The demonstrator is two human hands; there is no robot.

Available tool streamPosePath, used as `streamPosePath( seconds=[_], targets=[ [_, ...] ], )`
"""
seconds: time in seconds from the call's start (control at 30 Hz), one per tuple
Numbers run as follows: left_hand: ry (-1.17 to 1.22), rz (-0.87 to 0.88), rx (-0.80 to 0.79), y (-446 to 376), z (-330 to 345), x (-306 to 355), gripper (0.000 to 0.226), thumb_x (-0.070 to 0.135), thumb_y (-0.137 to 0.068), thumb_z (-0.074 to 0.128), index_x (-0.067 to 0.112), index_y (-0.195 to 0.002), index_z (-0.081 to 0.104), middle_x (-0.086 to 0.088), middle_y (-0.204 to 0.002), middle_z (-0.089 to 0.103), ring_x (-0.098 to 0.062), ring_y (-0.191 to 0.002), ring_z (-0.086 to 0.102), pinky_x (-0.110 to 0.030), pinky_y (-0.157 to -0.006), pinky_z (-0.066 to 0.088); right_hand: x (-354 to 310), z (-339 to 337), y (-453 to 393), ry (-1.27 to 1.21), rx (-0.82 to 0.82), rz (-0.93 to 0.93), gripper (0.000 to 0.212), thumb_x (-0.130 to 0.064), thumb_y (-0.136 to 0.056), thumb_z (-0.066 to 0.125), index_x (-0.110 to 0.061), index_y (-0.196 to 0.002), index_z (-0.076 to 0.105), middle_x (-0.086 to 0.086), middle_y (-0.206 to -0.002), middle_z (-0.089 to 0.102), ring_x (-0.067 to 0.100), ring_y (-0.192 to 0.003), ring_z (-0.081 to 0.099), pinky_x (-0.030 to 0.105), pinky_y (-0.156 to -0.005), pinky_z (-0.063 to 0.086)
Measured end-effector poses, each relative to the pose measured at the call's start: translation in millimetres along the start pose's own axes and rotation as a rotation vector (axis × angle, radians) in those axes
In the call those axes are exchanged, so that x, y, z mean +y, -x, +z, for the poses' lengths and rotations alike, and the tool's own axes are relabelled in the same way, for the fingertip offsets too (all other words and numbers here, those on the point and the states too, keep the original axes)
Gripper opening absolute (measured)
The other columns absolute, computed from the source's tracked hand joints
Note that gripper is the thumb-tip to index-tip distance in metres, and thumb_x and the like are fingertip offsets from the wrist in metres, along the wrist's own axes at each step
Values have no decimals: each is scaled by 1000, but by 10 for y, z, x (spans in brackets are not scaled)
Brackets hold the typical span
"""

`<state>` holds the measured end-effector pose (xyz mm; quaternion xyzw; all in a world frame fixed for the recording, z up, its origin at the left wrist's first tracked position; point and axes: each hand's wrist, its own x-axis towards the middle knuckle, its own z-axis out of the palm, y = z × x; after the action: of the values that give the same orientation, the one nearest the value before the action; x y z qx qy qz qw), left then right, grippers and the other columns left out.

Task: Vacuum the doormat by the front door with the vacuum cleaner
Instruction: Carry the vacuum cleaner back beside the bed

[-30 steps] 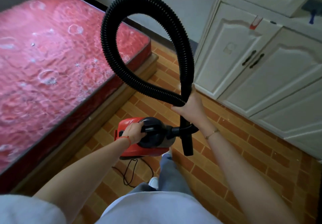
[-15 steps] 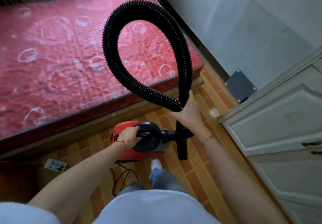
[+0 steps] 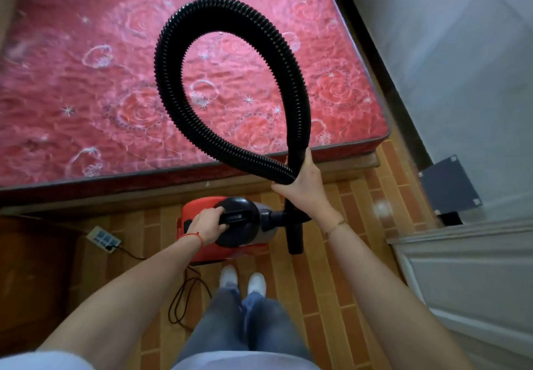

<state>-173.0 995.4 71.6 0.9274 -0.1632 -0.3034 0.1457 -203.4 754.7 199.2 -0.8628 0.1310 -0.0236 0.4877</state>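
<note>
A small red and black vacuum cleaner [image 3: 242,225] hangs above the floor in front of my legs. My left hand [image 3: 209,224] grips its black top handle. A black ribbed hose [image 3: 170,81] rises from it in a big loop over the bed. My right hand [image 3: 302,182] grips the hose where the two ends of the loop cross, and the black nozzle tube [image 3: 294,237] hangs down below that hand. No doormat or front door is in view.
A bed with a red patterned mattress [image 3: 86,81] fills the upper frame. A white power strip [image 3: 103,238] lies on the brick-pattern floor [image 3: 340,283] at left, and the black cord [image 3: 184,297] trails by my feet. White cabinet [image 3: 467,283] at right, grey wall behind.
The view has swung left: the white cabinets slid off to the right and the bed now fills the top. Both hands keep the same hold on the vacuum and hose.
</note>
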Motion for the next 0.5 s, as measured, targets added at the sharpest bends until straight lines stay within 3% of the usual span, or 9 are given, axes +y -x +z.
streamPosePath(
  seconds=[0.27,0.5],
  targets=[
    [42,-73,-53,-505,-141,-306,15,20,-90,62,12,-102,57,-10,-99,67,-30,-94,62,-37,-76,49,75,460,-709,39,-76,27,68,-21,-64,83,-22,-118,40,-13,-87,53,6,-81,57,20,-63,43],
    [63,-81,-124,-1115,-62,-727,19,17,-89,60,10,-106,57,-12,-103,65,-32,-99,60,-42,-83,49,382,1022,-1263,81,-109,97,66,-23,-65,82,-23,-115,40,-7,-87,56,12,-80,60,33,-63,54]
  ],
)
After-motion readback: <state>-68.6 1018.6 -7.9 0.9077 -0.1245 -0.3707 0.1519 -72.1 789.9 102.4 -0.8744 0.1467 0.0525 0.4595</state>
